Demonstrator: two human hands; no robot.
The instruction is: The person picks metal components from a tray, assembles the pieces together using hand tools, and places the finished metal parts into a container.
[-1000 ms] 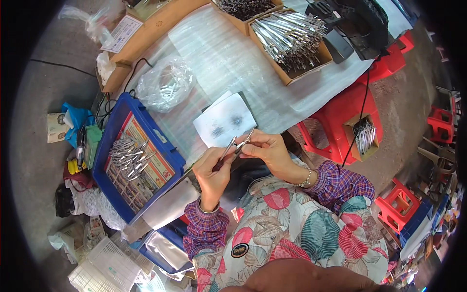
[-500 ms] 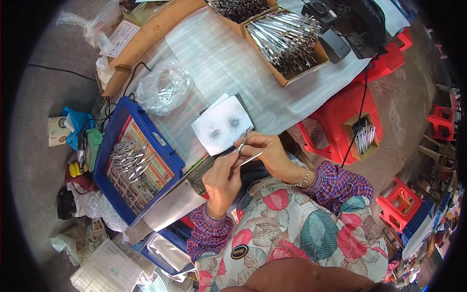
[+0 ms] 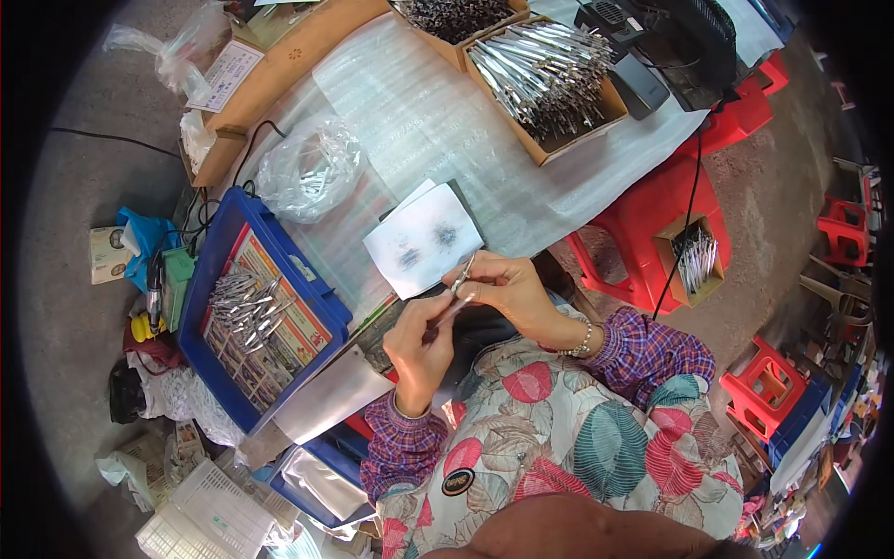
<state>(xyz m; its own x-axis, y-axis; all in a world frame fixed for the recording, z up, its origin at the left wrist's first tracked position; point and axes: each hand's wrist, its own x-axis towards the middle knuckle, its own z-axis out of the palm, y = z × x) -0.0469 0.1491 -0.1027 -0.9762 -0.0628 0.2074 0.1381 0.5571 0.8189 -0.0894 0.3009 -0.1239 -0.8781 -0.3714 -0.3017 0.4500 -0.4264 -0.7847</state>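
Left hand [image 3: 419, 343]: thumb and fingertips pinched together on a slim rod [image 3: 453, 309], centre of the frame; the rod is blurred.
Right hand [image 3: 510, 291]: thumb and fingers clamped on a small silver piece [image 3: 462, 276], just right of centre; whether it touches the rod, I cannot tell.
Pad [image 3: 396, 242]: one, white, just above the hands, two dark smudges on it.
Tray [image 3: 328, 303]: one, blue, left of centre; a heap of silver pieces [image 3: 247, 303] inside, too overlapped to count.
Bag [image 3: 279, 177]: one, clear, upper left of centre, more silver bits in it.
Cartons: three with metal parts; one of silver rods [image 3: 545, 70] at upper right of centre, one of dark parts [image 3: 456, 14] at the top edge, a small one [image 3: 684, 287] on a red stool [image 3: 643, 233] at right.
Writing: a white label [image 3: 230, 73] at upper left, print too small to read; a red and yellow printed sheet [image 3: 298, 326] in the tray; a round dark badge [image 3: 457, 482] on the apron [image 3: 531, 438], lettering blurred.
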